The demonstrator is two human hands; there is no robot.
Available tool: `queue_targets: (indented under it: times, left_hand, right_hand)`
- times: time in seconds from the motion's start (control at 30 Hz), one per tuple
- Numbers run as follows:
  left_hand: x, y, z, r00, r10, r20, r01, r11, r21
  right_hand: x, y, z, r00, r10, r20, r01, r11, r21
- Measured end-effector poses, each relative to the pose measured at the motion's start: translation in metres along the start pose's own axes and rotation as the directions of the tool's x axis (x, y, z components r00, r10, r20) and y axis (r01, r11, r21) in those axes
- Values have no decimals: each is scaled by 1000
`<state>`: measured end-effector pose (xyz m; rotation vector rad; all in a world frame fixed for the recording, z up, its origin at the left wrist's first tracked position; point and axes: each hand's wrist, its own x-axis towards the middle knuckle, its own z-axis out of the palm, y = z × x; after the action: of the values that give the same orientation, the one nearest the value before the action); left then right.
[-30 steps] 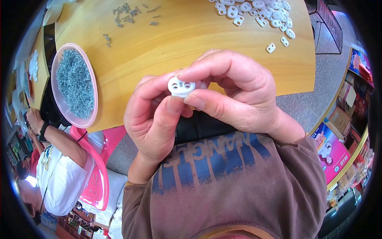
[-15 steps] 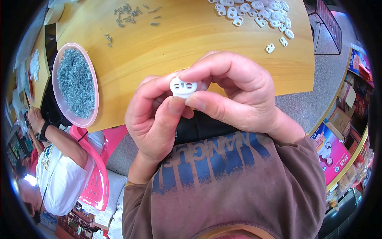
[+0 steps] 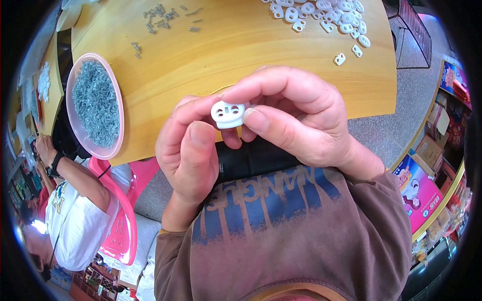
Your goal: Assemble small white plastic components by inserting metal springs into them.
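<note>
A white plastic cord lock (image 3: pixel 228 115), oval with two round holes and a small slot between them, is held up between my hands over the table's near edge. My right hand (image 3: pixel 309 115) pinches its right end, the thumb in front and the index finger along the top. My left hand (image 3: pixel 183 145) curls round its left side. The left index finger touches the upper left edge, while the left thumb stands a little apart from the front. Fingers behind the piece are partly hidden.
A pink bowl (image 3: pixel 120 143) full of small metal springs (image 3: pixel 95 105) stands on the wooden table (image 3: pixel 211 50) at left. Loose springs (image 3: pixel 159 16) lie at the far side, and a pile of white plastic pieces (image 3: pixel 346 17) at far right. Another person (image 3: pixel 80 210) sits at left by a pink chair (image 3: pixel 131 231).
My left thumb has come off the front of the cord lock and moved left. My right thumb has shifted to its right end, and the piece has tilted slightly, showing more of its lower edge.
</note>
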<state>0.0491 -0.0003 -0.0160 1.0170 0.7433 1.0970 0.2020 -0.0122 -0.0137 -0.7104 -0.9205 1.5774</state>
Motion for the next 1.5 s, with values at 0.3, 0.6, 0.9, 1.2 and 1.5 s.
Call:
queue_targets:
  times: [0.3, 0.6, 0.9, 1.2, 1.5]
  left_hand:
    - [0, 1, -1, 999, -34, -17, 33, 997, -69]
    - [-1, 3, -6, 999, -47, -6, 47, 998, -40]
    - [6, 11, -8, 982, -191, 16, 191, 981, -37]
    - [14, 20, -19, 978, -147, -148, 141, 989, -49]
    - [61, 64, -30, 969, -30, -246, 72, 984, 164]
  right_hand:
    - [-1, 1, 2, 1000, -20, 10, 21, 999, -46]
    - [5, 0, -2, 992, -62, 109, 93, 947, -307]
    - [4, -3, 4, 997, -81, -7, 69, 889, -452]
    - [11, 0, 2, 1000, -1, -14, -6, 871, -491]
    - [19, 8, -9, 996, -88, 31, 86, 738, -670]
